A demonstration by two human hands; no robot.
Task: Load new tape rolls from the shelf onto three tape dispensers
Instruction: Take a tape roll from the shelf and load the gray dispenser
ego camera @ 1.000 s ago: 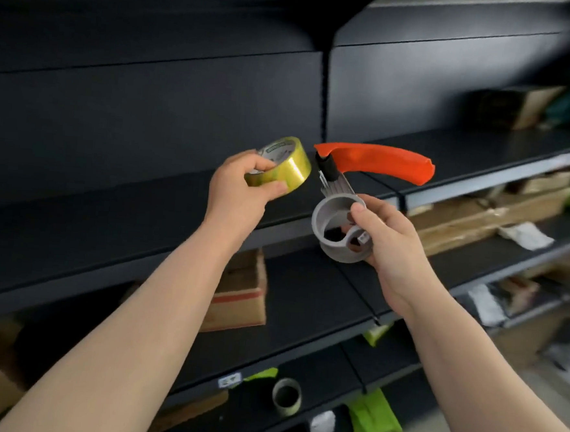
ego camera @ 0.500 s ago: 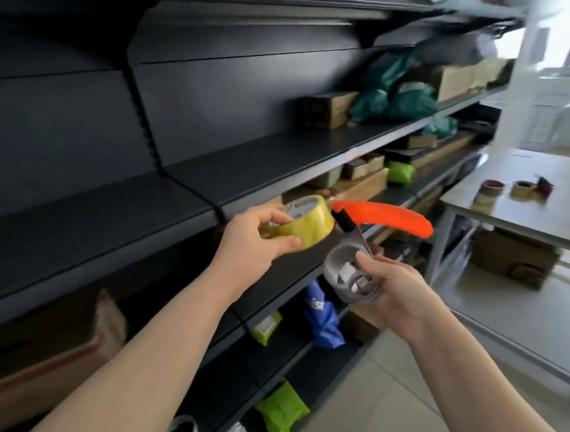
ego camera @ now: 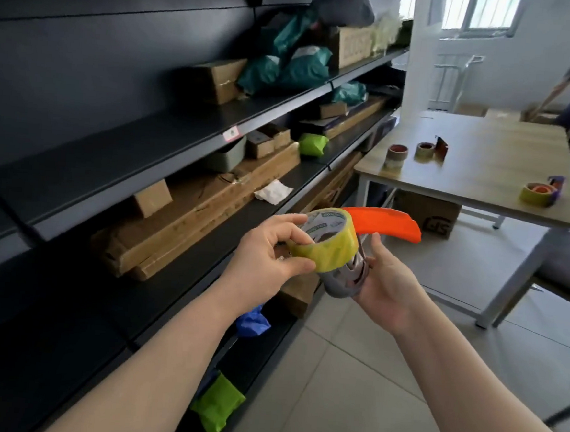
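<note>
Roughly level, dispenser (ego camera: 382, 224) handle pointing right, tape roll (ego camera: 333, 254) hole facing up-left

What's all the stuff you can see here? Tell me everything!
tape roll: one, yellow, in the left hand
tape dispenser: one, orange handle, in the right hand
loose rolls: two, brownish, on the table
loaded dispenser: one, purple, table's near edge
table: one, light wood, right
shelves: several, black, left
cardboard boxes: many, brown, on the shelves
green packets: two, on the shelves
left hand: one, grips the tape roll
right hand: one, holds the tape dispenser
</note>
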